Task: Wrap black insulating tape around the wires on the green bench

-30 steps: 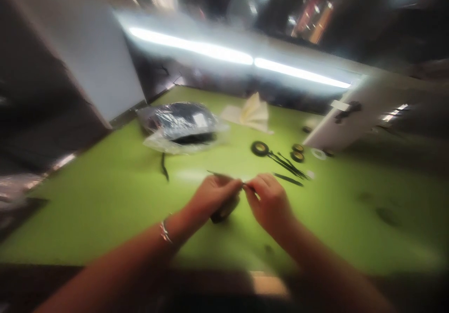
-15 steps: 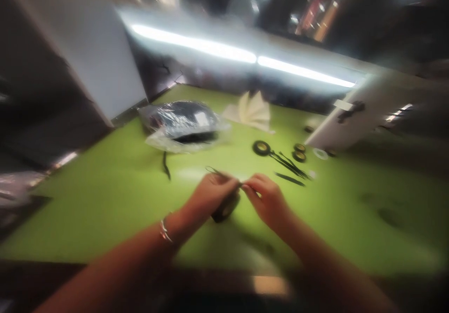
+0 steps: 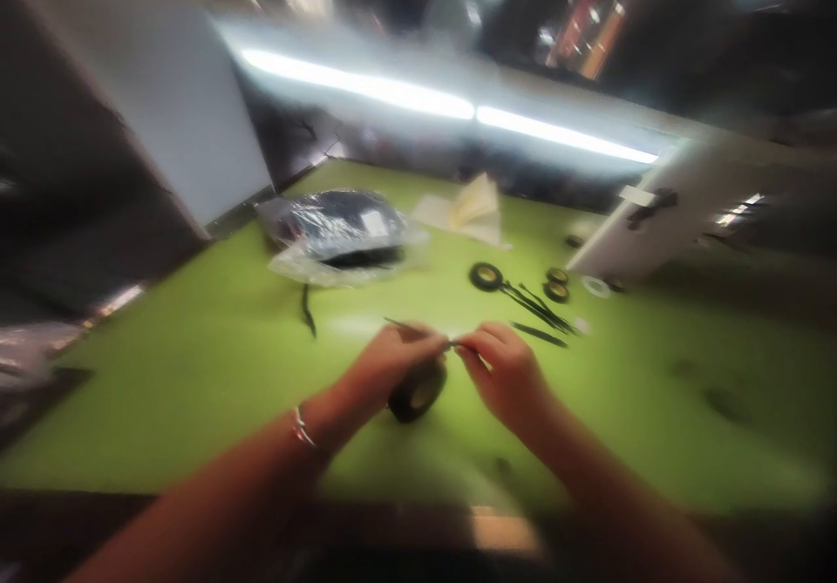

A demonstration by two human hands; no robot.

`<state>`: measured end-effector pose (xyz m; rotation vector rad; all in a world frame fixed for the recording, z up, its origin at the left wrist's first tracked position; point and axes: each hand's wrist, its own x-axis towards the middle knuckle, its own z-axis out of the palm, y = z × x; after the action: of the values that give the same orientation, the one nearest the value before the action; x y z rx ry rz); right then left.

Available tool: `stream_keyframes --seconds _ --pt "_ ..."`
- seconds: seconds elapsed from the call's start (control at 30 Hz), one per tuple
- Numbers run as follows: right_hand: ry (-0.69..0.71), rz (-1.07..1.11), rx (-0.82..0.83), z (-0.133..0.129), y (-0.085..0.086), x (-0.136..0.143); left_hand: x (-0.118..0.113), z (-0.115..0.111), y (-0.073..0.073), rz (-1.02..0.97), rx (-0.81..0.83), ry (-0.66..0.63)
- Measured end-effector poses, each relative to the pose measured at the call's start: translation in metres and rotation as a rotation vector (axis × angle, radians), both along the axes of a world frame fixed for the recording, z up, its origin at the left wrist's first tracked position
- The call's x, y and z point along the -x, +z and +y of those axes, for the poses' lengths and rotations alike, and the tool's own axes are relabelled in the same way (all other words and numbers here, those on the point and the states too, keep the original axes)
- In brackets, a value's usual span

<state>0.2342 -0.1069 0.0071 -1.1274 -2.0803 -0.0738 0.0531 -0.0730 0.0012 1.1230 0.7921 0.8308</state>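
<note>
Over the front middle of the table, my left hand point(image 3: 411, 348) is closed round a thin dark strip point(image 3: 400, 325), one end of which sticks out past the knuckles on the left. My right hand point(image 3: 500, 361) pinches the same strip a short way to the right, and the fingertips of both hands nearly meet. Just below my left hand is a thick black roll point(image 3: 418, 394) with a pale core, partly hidden by that hand. Whether the roll hangs from the strip or rests on the table, I cannot tell.
Beyond my hands a clear plastic bag point(image 3: 343, 234) with dark contents lies on the green table point(image 3: 215, 374). To the right are a black tape roll point(image 3: 486, 276), smaller rolls point(image 3: 556, 285), several dark strips point(image 3: 540, 308) and a white ring point(image 3: 596, 287). Folded cream paper point(image 3: 476, 208) stands behind.
Both hands stay close together on the strip. The strip's free left end, looped before, now looks straight. The black roll under my left hand shows more fully.
</note>
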Motion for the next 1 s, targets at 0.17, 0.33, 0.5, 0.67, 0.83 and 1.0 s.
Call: stream_keyframes --seconds 0.17,0.33,0.5,0.67,0.83,1.0 --pt "-0.078 -0.147 -0.162 -0.0023 -0.0013 0.0039 -0.0031 -0.0004 -0.0038 -0.007 0.042 0.042" --pt "-0.114 -0.206 -0.275 -0.0021 -0.0024 0.0052 -0.0036 -0.0001 -0.0077 -0.029 0.071 0.048" --pt "-0.079 -0.257 -0.315 -0.0033 -0.0021 0.0049 0.0005 0.001 -0.0053 -0.01 0.105 -0.001" --pt "-0.1 -0.251 -0.268 -0.0028 -0.0048 0.005 0.003 0.0005 -0.0028 0.053 0.022 0.07" --pt "-0.071 -0.111 -0.125 -0.0003 -0.0047 0.0048 0.0009 0.0025 -0.0061 0.114 -0.059 0.112" --pt "-0.014 -0.041 0.07 -0.0036 0.0009 0.0054 -0.0029 0.0026 -0.0062 0.19 -0.174 0.148"
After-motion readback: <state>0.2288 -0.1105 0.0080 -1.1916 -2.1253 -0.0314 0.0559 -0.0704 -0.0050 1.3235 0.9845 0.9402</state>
